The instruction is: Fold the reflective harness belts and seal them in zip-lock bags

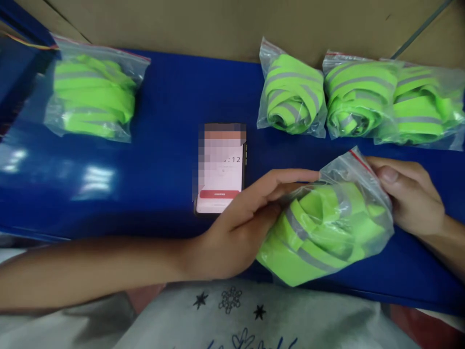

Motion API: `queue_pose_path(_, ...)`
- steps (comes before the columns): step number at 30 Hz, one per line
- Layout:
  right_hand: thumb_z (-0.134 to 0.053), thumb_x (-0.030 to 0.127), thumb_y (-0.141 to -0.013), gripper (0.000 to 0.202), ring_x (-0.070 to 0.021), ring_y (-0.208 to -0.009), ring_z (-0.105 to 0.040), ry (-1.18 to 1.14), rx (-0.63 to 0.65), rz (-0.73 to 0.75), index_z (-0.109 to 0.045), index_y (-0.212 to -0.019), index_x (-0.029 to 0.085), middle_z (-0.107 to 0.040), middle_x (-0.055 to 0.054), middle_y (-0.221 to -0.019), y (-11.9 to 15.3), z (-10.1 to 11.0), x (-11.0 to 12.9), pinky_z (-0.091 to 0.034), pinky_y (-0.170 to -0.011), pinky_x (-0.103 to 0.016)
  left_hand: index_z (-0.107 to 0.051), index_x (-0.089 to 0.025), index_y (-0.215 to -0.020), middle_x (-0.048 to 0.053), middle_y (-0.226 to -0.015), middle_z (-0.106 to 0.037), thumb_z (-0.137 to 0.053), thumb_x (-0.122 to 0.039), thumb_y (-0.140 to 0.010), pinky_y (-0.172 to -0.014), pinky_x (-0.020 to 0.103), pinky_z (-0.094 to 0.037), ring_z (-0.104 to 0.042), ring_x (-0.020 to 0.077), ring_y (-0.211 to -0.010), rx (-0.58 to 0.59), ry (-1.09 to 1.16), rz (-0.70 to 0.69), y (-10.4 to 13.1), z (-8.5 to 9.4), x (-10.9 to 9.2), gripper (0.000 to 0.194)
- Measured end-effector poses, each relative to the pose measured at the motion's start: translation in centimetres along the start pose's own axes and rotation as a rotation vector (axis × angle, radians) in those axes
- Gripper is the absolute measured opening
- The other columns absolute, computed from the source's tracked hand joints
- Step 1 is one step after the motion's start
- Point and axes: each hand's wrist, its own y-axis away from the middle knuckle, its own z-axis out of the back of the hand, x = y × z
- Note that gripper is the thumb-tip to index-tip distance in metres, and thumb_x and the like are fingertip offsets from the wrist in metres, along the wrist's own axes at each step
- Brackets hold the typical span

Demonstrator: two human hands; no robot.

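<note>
A clear zip bag holding a folded neon-green strap with grey stripes is between my two hands, tilted above the blue table's front edge. My left hand grips the bag's left side, its fingers reaching behind the plastic. At the upper right corner, beside the red zip line, my right hand pinches the bag between thumb and fingers. The green material lies inside the plastic, and part of the bag's left side is hidden by my left hand.
On the blue table lies a phone with a lit screen. One similar filled bag is at the far left. Several more, including this bag, line the back right. A tan panel stands behind.
</note>
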Motion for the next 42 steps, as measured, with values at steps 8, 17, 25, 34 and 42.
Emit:
queue_pose_path(8,-0.059,0.047,-0.1,0.031,-0.0068,-0.058,-0.054,0.105,-0.107,0.242,-0.074,-0.092,0.021,-0.065,0.002,-0.071,1.3,-0.5,-0.2,-0.038,-0.05,-0.019,-0.059,-0.022,-0.132,0.005,-0.137,-0.064,-0.049,-0.022,-0.102,-0.102,0.03,-0.054,-0.062,0.02,-0.125,-0.04,-0.121,0.051,-0.2,0.3,-0.6,0.031)
queue_pose_path(17,-0.069,0.043,-0.093,0.029,-0.0053,-0.055,-0.052,-0.322,0.318,-0.156,-0.07,-0.082,0.016,-0.061,0.003,-0.067,1.1,-0.5,2.2,-0.041,-0.049,-0.014,-0.038,-0.033,-0.145,0.005,-0.14,-0.055,-0.075,-0.023,-0.086,-0.098,0.032,-0.056,-0.06,0.0228,-0.124,0.067,-0.36,0.127,1.5,-1.1,-1.0,0.07)
queue_pose_path(25,-0.073,0.038,-0.087,0.016,-0.0111,-0.061,-0.057,-0.122,0.382,-0.267,-0.072,-0.086,0.022,-0.063,-0.001,-0.069,2.7,3.3,4.4,-0.045,-0.052,-0.018,-0.016,-0.031,-0.157,0.011,-0.158,-0.037,-0.057,-0.05,-0.098,-0.118,0.047,-0.042,-0.045,0.0277,-0.142,0.237,-0.498,0.059,1.4,-0.8,-1.2,0.074)
queue_pose_path(34,-0.065,0.032,-0.081,0.015,-0.0105,-0.061,-0.05,-0.506,-0.336,-0.383,-0.06,-0.085,0.019,-0.053,0.002,-0.073,0.2,3.2,1.1,-0.041,-0.051,-0.018,-0.027,-0.023,-0.154,0.013,-0.165,-0.023,-0.038,-0.046,-0.106,-0.13,0.047,-0.013,-0.016,0.0257,-0.156,0.03,-0.913,-0.182,0.1,1.3,-0.5,0.054)
queue_pose_path(42,-0.073,0.042,-0.081,0.028,-0.011,-0.065,-0.052,-0.449,-0.349,-0.304,-0.059,-0.089,0.019,-0.055,0.002,-0.078,0.4,0.1,0.5,-0.039,-0.052,-0.017,-0.056,-0.02,-0.13,0.011,-0.129,-0.059,-0.047,-0.04,-0.103,-0.107,0.039,-0.045,-0.056,0.0215,-0.118,-0.133,-1.106,-0.295,-3.1,3.8,-1.8,0.034)
